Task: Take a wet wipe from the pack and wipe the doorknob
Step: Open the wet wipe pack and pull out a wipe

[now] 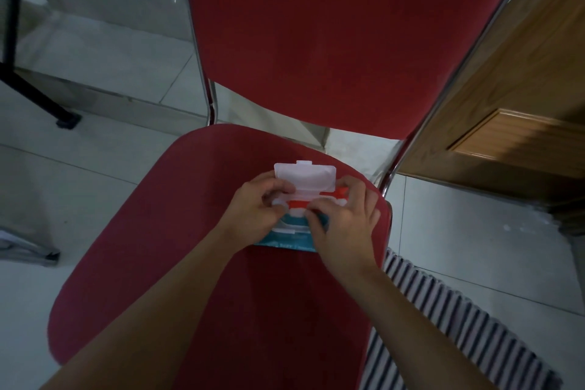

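Observation:
A wet wipe pack [296, 233], blue and red with a white plastic lid [304, 177] flipped open and standing up, lies on the seat of a red chair [196, 231]. My left hand [256, 206] grips the pack's left side, thumb and fingers at the lid's hinge. On the right, my right hand [343, 220] covers that part of the pack, fingertips pinched at the opening. No wipe shows outside the pack. The doorknob is out of sight.
The chair's red backrest [342, 35] and chrome frame [205, 79] rise behind the pack. A wooden door [512, 111] stands at the right. A striped mat [449, 320] lies on the tiled floor. A black stand leg [34, 92] is at the left.

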### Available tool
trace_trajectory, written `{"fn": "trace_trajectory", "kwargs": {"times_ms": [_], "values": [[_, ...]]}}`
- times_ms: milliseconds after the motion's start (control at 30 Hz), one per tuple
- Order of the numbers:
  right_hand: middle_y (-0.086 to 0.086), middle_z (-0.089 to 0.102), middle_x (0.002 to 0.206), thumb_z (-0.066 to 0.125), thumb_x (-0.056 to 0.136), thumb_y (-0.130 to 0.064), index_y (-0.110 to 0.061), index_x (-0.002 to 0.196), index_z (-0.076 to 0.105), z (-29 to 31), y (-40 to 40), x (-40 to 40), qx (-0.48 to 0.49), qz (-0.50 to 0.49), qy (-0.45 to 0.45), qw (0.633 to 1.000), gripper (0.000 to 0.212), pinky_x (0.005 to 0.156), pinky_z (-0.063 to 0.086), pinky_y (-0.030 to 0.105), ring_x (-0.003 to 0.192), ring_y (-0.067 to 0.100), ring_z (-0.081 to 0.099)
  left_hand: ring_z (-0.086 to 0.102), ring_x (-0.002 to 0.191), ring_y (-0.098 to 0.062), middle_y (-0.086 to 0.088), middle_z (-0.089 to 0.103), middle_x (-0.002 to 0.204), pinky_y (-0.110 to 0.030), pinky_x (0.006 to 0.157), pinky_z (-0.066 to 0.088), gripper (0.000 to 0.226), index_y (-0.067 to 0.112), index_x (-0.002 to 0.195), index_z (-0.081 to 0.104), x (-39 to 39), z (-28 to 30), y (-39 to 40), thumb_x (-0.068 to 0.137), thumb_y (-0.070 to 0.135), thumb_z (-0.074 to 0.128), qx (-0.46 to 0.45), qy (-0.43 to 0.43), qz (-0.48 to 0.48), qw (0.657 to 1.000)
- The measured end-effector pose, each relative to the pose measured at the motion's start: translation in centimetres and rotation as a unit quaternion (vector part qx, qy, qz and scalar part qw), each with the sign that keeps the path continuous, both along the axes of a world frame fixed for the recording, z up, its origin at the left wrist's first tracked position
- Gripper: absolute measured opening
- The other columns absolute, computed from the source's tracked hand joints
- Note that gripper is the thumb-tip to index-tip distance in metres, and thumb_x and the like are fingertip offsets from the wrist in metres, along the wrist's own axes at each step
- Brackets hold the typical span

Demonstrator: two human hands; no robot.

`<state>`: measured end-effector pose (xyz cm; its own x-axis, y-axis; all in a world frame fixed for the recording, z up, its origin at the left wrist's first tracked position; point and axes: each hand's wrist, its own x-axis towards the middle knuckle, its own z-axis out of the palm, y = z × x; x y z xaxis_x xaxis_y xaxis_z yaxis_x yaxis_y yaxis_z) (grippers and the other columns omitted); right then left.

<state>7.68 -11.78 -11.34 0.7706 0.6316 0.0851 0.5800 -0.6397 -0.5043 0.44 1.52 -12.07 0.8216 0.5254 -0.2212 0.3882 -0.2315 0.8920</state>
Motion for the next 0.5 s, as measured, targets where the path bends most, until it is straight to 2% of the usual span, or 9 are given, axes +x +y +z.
{"fn": "trace_trajectory", "kwargs": {"times_ms": [67, 167, 300, 400, 433, 500], "values": [[0.019, 0.051, 0.121, 0.077, 0.066, -0.019, -0.021, 0.073, 0.072, 0.1, 0.5, 0.0, -0.006, -0.003, -0.031, 0.999, 0.008, 0.075, 0.026, 0.04, 0.106, 0.027, 0.028, 0.058, 0.102, -0.016, -0.004, 0.053, 0.123, -0.016, 0.087, 0.047, 0.034, 0.005, 0.1, 0.064, -0.1, 0.0, 0.1, 0.075, -0.015, 0.054, -0.024, -0.001, 0.0, 1.0], [0.015, 0.047, 0.127, 0.078, 0.063, -0.017, -0.023, 0.06, 0.071, 0.1, 1.1, 0.0, -0.021, 0.024, -0.061, 0.998, 0.009, 0.075, 0.036, 0.048, 0.11, 0.026, 0.026, 0.056, 0.108, -0.015, -0.005, 0.051, 0.128, -0.01, 0.088, 0.047, 0.041, 0.003, 0.104, 0.061, -0.1, -0.1, 0.2, 0.073, -0.021, 0.049, -0.059, -0.007, 0.013, 0.998], [0.018, 0.052, 0.12, 0.074, 0.066, -0.01, -0.016, 0.06, 0.068, -0.4, 1.3, 0.3, -0.025, 0.078, -0.061, 0.995, 0.01, 0.071, 0.037, 0.044, 0.104, 0.031, 0.036, 0.055, 0.111, -0.013, -0.005, 0.05, 0.13, -0.014, 0.093, 0.045, 0.045, 0.004, 0.106, 0.06, -0.2, 0.1, 0.1, 0.072, -0.023, 0.048, -0.079, -0.009, 0.017, 0.997], [0.015, 0.047, 0.116, 0.064, 0.077, -0.003, -0.008, 0.075, 0.067, -0.7, 1.2, 1.1, 0.047, 0.107, 0.036, 0.993, 0.006, 0.08, 0.048, 0.046, 0.095, 0.028, 0.052, 0.055, 0.112, -0.013, -0.003, 0.05, 0.13, -0.015, 0.095, 0.044, 0.045, 0.003, 0.107, 0.06, -0.2, 0.1, 0.1, 0.072, -0.023, 0.048, -0.077, -0.007, 0.016, 0.997], [0.011, 0.046, 0.112, 0.062, 0.079, -0.002, -0.007, 0.079, 0.066, -0.7, 1.1, 1.4, 0.078, 0.097, 0.084, 0.989, 0.007, 0.084, 0.05, 0.042, 0.095, 0.025, 0.054, 0.055, 0.112, -0.014, -0.003, 0.05, 0.13, -0.016, 0.095, 0.045, 0.046, 0.003, 0.106, 0.061, -0.1, 0.1, 0.1, 0.071, -0.023, 0.047, -0.072, -0.009, 0.015, 0.997], [0.002, 0.048, 0.102, 0.06, 0.08, 0.001, -0.009, 0.082, 0.066, -0.5, 1.1, 1.9, 0.113, 0.054, 0.15, 0.981, 0.012, 0.081, 0.048, 0.021, 0.091, 0.019, 0.054, 0.056, 0.112, -0.014, -0.003, 0.05, 0.131, -0.016, 0.094, 0.046, 0.047, 0.005, 0.105, 0.062, -0.1, -0.1, 0.1, 0.07, -0.022, 0.047, -0.063, -0.009, 0.015, 0.998]]}}
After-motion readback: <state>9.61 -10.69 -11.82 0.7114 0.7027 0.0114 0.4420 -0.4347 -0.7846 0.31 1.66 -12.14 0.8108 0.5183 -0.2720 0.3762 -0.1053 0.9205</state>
